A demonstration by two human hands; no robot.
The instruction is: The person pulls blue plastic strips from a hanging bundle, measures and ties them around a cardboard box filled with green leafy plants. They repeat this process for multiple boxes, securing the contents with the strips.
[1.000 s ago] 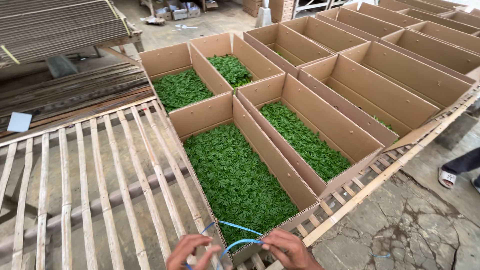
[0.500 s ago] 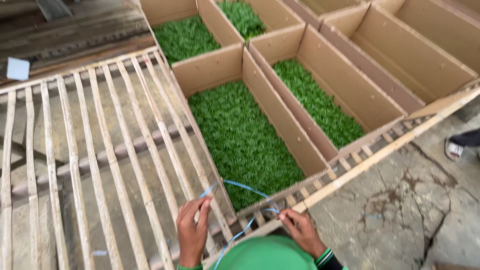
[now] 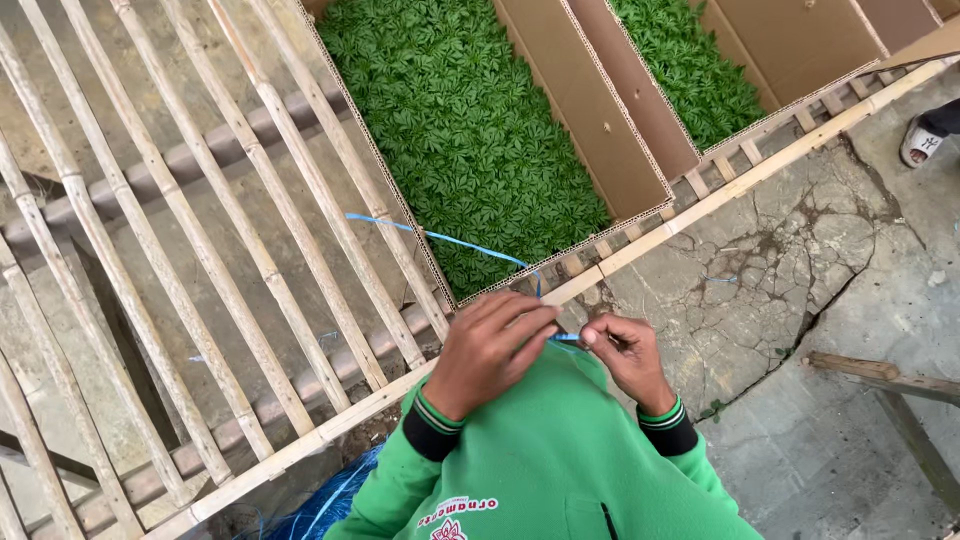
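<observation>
Both hands have drawn in to the rack edge: left hand (image 3: 490, 350) and right hand (image 3: 628, 358) now pinch the blue plastic string (image 3: 450, 240) taut beside the cardboard box of green leaves (image 3: 470, 130).

A bamboo rack (image 3: 190, 230) of pale slats runs across the left and middle; on its near right corner sits a cardboard box (image 3: 600, 130) filled with small green leaves (image 3: 460, 120); a second box (image 3: 800, 50) just beside it, toward the rack's right edge, holds more leaves (image 3: 690, 60); past the rack's near edge lies cracked concrete floor (image 3: 780, 290); a wooden plank (image 3: 880, 375) rests on it at right; a sandalled foot (image 3: 920, 140) shows at the far right.
</observation>
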